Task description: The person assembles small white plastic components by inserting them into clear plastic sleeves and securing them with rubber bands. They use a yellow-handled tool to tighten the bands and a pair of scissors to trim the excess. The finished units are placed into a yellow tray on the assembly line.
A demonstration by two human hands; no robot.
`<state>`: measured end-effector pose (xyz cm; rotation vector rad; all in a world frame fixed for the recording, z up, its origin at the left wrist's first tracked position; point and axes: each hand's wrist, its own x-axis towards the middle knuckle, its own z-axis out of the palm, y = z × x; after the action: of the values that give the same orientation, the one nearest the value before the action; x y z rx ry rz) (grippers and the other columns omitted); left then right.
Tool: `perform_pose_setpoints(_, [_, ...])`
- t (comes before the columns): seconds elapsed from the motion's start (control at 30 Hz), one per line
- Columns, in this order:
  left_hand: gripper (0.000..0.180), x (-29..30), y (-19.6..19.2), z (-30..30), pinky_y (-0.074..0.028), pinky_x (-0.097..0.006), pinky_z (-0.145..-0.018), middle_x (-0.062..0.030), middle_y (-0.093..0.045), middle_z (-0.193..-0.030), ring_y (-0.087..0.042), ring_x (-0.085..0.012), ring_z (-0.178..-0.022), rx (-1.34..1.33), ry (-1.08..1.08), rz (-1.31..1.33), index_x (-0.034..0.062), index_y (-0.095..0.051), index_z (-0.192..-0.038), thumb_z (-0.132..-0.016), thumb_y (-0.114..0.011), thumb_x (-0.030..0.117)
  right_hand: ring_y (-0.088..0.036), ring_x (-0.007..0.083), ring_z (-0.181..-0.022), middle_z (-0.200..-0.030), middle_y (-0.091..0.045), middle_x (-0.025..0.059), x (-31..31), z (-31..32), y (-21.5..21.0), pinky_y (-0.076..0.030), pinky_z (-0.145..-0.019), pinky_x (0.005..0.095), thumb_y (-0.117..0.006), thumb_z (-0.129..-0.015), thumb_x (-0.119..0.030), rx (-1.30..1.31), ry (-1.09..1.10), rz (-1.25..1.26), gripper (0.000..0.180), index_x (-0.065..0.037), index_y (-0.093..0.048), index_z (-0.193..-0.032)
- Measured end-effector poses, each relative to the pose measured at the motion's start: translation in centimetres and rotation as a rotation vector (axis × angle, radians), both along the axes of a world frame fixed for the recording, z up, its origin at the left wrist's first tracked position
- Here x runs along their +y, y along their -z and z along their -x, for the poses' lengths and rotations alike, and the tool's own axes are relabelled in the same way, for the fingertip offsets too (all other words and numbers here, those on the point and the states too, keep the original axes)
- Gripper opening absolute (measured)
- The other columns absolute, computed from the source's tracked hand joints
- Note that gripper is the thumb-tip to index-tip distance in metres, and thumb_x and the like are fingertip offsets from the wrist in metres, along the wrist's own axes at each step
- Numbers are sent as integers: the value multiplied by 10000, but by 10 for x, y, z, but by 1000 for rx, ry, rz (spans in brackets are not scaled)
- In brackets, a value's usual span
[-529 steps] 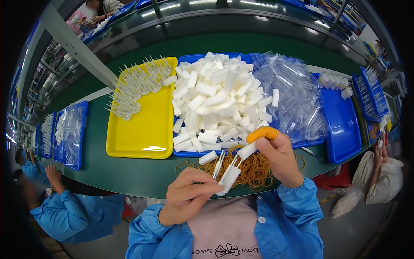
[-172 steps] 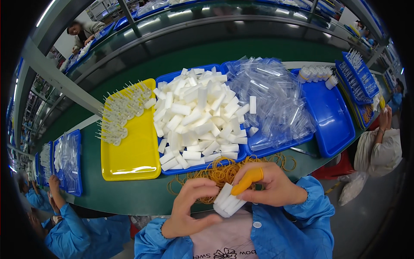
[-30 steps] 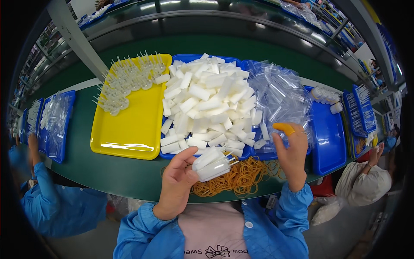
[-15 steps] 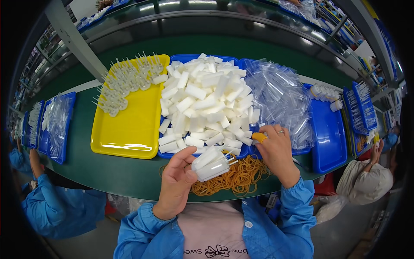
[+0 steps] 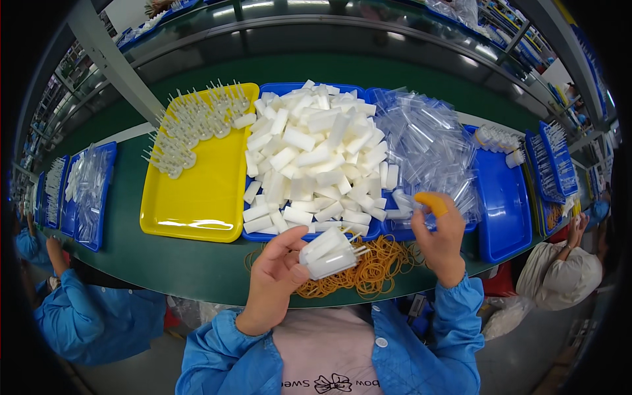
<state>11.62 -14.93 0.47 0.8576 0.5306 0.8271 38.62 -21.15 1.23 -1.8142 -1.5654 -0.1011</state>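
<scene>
My left hand (image 5: 273, 280) is closed around a bundle of clear plastic sleeves (image 5: 329, 262) with white foam blocks inside. Thin white prongs stick out of the bundle's right end. My right hand (image 5: 442, 242), with an orange finger cot (image 5: 433, 203) on one finger, is curled at the front left of the clear sleeves (image 5: 428, 148). A clear, whitish piece (image 5: 402, 199) lies against its fingertips; whether they grip it is hard to make out. White foam blocks (image 5: 316, 158) are heaped in the blue tray between the yellow tray and the sleeves.
On the left, a yellow tray (image 5: 191, 207) bears rows of pronged white parts (image 5: 197, 118). Tan rubber bands (image 5: 375, 270) lie loose at the table's front edge. A blue tray (image 5: 503, 210) on the right has a few wrapped parts at its back. Co-workers sit on both sides.
My right hand has moved right, away from the foam blocks' edge, and its fingers have curled. My left hand has shifted slightly right with the bundle, which is turned a little.
</scene>
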Motion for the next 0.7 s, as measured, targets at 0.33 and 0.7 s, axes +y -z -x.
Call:
perform_pose_setpoints(0.33, [471, -10, -9, -7, -489, -277, -848, -108, -407, -1146, -493, -192, -1049, 245, 39, -514, 15, -503, -1281, -836, -650, 55, -570, 129, -870, -924, -597, 80, -21, 36, -38, -444, -812, 259, -579, -797, 43, 1024, -230, 32, 195, 37, -600, -991])
perform_pose_setpoints(0.7, [457, -9, -6, -4, -480, -302, -879, -121, -406, -1160, -479, -197, -1064, 346, 82, -678, -31, -502, -1255, -845, -653, 105, -581, 120, -836, -899, -613, 64, -19, 38, -39, -457, -799, 258, -609, -779, 45, 1079, -156, 18, 196, 29, -593, -974])
